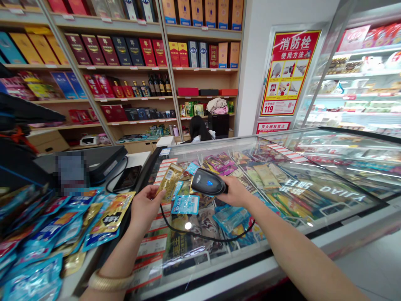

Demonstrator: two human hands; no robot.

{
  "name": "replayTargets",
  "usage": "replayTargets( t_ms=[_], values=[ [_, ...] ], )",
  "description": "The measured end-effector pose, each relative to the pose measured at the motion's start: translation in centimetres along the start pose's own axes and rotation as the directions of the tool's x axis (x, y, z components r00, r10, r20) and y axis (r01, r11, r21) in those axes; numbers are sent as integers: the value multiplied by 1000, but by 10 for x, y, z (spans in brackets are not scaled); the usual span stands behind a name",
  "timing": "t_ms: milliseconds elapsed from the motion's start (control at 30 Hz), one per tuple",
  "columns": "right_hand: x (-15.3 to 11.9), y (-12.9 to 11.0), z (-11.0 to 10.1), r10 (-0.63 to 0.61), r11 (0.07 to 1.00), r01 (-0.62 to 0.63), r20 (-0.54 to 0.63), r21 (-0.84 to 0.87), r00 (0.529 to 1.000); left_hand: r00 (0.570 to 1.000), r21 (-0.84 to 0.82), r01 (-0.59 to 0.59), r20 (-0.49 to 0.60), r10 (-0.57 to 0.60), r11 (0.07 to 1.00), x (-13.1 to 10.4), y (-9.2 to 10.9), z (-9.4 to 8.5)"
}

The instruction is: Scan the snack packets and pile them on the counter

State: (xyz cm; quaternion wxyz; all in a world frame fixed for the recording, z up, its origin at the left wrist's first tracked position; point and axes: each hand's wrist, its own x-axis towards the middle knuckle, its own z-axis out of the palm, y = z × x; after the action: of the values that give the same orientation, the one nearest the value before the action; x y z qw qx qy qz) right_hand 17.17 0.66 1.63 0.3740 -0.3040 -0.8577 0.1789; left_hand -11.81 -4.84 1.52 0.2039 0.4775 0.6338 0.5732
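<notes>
My left hand (146,205) pinches the edge of a gold snack packet (170,182), whose printed label with a barcode faces up. In my right hand (236,191) is a black barcode scanner (206,182) with a lit blue mark, its head pointing left toward the packet. A black cable (200,236) loops below the scanner over the glass. Beside the gold packet, a blue packet (185,205) lies on the freezer's glass lid (200,255). Other small blue packets lie partly hidden behind the scanner.
Blue and gold snack packets (67,225) are heaped on the counter at left. Behind them are a black phone (128,179) and a dark flat device (106,163). A person (200,128) is low behind the freezer, before shelves (125,67) of boxes and bottles.
</notes>
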Motion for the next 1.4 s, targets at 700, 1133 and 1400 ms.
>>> replayTargets(
  t_ms=[700, 1133, 1400],
  values=[
    [-3, 5, 0, -44, 999, 42, -94, -23, 995, 878, 926, -224, 55, 475, 306, 10, 4, -125],
    [-3, 9, -1, -39, 998, 33, -124, -54, 992, 934, 956, -254, 203, 293, 146, -10, 9, -121],
    [0, 2, -3, -91, 996, 88, -173, -25, 981, 958, 894, -169, 50, 282, 416, 8, 32, -52]
  ],
)
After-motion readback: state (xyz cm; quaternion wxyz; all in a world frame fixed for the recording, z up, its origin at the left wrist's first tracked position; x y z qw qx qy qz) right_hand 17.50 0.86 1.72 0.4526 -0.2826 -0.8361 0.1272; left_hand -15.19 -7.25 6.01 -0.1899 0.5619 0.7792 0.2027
